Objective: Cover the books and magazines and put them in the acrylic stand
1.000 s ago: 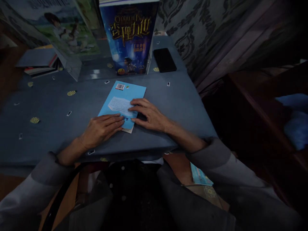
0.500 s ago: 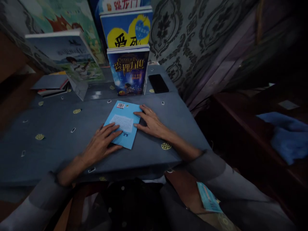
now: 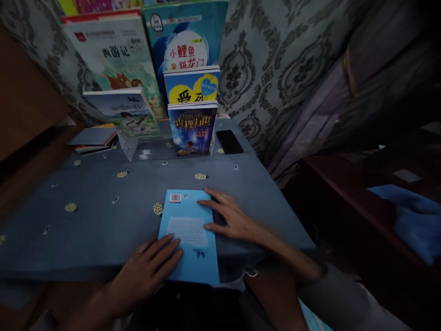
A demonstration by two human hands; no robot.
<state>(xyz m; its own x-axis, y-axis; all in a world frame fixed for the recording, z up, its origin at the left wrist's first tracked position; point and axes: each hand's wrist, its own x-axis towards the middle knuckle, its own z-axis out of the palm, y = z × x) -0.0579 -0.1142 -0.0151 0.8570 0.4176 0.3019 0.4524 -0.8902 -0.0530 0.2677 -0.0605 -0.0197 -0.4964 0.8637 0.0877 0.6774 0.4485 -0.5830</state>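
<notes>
Had a light blue book point(image 3: 189, 236) flat on the counter point(image 3: 99, 234), right at the front edge, barcode side up. Ran the long way from near the body out toward the standing books, almost straight. Pointed one short end away and the other short end back at the body. Showed the barcode point(image 3: 175, 197) in the far left corner, a pale patch of tiny writing in the middle, and small dark marks point(image 3: 199, 253) closer to the near end.

Rested the left hand point(image 3: 151, 266) on the near left part of the book, open, with fingers a little apart and flat on the cover, touching but not gripping. Held the right hand point(image 3: 234, 220) open too, at the right side, with fingers spread wide, thumb on the cover and fingertips by the far right corner. Could not tell the exact touch of each right fingertip.

Saw, past the book, a see-through stand point(image 3: 146, 151) with a dark blue book point(image 3: 193, 133) upright and, behind, a blue and yellow book point(image 3: 191, 85). Saw also a black phone point(image 3: 229, 141) lying flat to the right of the stand, and a small pile of books point(image 3: 94, 137) to the left. Spotted a blue cloth point(image 3: 413, 220) far off to the right.
</notes>
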